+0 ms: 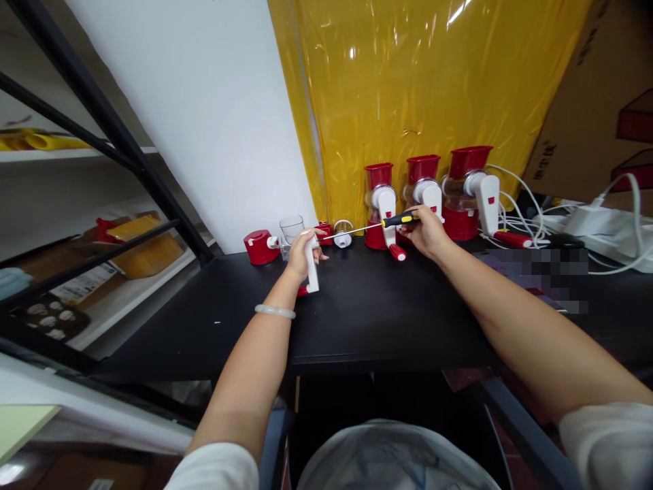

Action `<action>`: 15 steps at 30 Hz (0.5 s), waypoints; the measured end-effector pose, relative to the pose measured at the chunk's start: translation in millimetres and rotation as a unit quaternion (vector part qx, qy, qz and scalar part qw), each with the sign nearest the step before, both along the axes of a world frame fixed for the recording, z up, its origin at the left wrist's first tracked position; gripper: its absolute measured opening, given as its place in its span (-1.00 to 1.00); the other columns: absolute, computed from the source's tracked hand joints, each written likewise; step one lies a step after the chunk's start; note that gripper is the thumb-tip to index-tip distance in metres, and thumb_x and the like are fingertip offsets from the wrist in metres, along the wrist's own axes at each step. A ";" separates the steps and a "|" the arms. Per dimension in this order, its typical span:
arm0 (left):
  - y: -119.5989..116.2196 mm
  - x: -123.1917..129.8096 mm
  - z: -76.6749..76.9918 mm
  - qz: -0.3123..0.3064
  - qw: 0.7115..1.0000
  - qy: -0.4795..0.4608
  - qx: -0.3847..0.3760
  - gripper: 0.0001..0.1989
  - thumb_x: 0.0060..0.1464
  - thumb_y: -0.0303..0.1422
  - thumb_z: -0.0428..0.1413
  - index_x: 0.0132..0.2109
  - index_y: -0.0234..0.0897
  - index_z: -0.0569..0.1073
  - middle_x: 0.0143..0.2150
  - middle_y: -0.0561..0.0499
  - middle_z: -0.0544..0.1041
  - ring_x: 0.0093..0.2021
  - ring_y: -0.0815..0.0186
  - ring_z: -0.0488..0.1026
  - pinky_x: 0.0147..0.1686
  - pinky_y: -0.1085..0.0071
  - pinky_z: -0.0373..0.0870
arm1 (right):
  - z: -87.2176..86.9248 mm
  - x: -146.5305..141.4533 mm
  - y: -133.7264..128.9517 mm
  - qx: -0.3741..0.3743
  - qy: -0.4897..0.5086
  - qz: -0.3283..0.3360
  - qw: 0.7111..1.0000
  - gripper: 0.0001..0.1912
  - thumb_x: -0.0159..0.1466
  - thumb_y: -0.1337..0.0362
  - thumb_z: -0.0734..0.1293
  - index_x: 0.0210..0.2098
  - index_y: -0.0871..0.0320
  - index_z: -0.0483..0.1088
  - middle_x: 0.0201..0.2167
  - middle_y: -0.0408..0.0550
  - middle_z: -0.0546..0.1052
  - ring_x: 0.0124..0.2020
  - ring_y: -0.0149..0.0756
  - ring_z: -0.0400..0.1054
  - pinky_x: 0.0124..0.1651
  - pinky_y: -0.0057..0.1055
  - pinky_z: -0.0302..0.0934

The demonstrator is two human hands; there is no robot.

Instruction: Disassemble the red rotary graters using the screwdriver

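My left hand (300, 253) is closed around a white crank handle (312, 267) with a red grip at its lower end. In my right hand (427, 231) is a screwdriver (400, 219) with a black and yellow handle. Its long thin shaft points left, and the tip reaches the top of the crank handle; whether it sits in a screw is too small to tell. Around my left hand stand a red base (261, 247), a clear plastic hopper (292, 229) and a metal grater drum (343, 233) with a white end.
Three red and white rotary graters (378, 204) stand along the back of the black table (377, 320). White cables and a power strip (607, 228) lie at the right. A shelf rack (127, 156) rises on the left, and a lined bin (392, 456) is below the front edge.
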State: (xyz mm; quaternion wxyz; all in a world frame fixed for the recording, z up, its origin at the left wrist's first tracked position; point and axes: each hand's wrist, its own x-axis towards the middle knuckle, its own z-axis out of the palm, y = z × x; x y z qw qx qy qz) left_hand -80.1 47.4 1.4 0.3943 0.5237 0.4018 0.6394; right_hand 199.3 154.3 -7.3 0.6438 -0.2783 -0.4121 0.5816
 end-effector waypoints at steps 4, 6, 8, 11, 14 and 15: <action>-0.5 0.8 0.7 0.002 1.000 0.001 -0.001 -0.60 0.00 0.00 0.18 -0.21 -0.25 0.50 -0.72 0.23 0.25 -0.72 0.45 0.21 -0.52 0.42 0.48 | -1.2 1.1 2.0 0.013 -0.018 -0.004 1.000 -0.83 0.01 0.26 0.33 -0.39 0.04 0.27 -0.54 -0.25 0.38 -0.58 -0.41 0.26 -0.48 -0.45 0.25; -0.4 1.0 0.6 0.002 1.000 0.002 0.000 -0.60 0.00 0.00 0.18 -0.21 -0.25 0.50 -0.72 0.23 0.25 -0.72 0.44 0.20 -0.53 0.42 0.48 | -1.7 1.1 2.3 0.020 -0.023 -0.009 0.999 -0.83 0.01 0.27 0.33 -0.39 0.04 0.27 -0.54 -0.26 0.39 -0.58 -0.41 0.26 -0.48 -0.45 0.25; -0.2 1.2 0.3 0.002 1.000 0.004 -0.002 -0.60 0.00 0.01 0.17 -0.21 -0.25 0.50 -0.73 0.23 0.25 -0.72 0.44 0.20 -0.52 0.42 0.48 | -2.0 0.5 2.0 0.024 -0.028 -0.015 0.999 -0.84 0.00 0.28 0.31 -0.39 0.04 0.28 -0.53 -0.26 0.40 -0.58 -0.42 0.27 -0.48 -0.46 0.25; 0.1 1.2 0.1 0.000 1.000 0.005 -0.004 -0.60 0.00 0.01 0.17 -0.21 -0.24 0.49 -0.72 0.24 0.24 -0.72 0.44 0.20 -0.52 0.42 0.48 | -2.1 -0.9 1.4 0.021 -0.040 -0.029 0.999 -0.80 -0.05 0.34 0.28 -0.38 0.04 0.30 -0.49 -0.26 0.43 -0.56 -0.43 0.30 -0.48 -0.47 0.26; 0.0 0.9 0.0 -0.005 1.000 0.000 -0.002 -0.59 0.01 0.01 0.18 -0.20 -0.24 0.50 -0.72 0.23 0.25 -0.71 0.44 0.21 -0.51 0.42 0.48 | -1.9 -1.5 0.4 0.020 -0.052 -0.037 0.998 -0.74 -0.12 0.39 0.26 -0.38 0.05 0.34 -0.46 -0.25 0.45 -0.55 -0.43 0.31 -0.47 -0.47 0.27; -0.1 0.9 0.0 -0.006 1.000 -0.002 -0.001 -0.59 0.01 0.02 0.18 -0.20 -0.24 0.50 -0.72 0.23 0.25 -0.71 0.44 0.21 -0.51 0.42 0.48 | -1.8 -1.3 -0.1 0.023 -0.055 -0.038 0.998 -0.73 -0.13 0.40 0.26 -0.38 0.05 0.35 -0.45 -0.24 0.46 -0.54 -0.43 0.32 -0.47 -0.46 0.27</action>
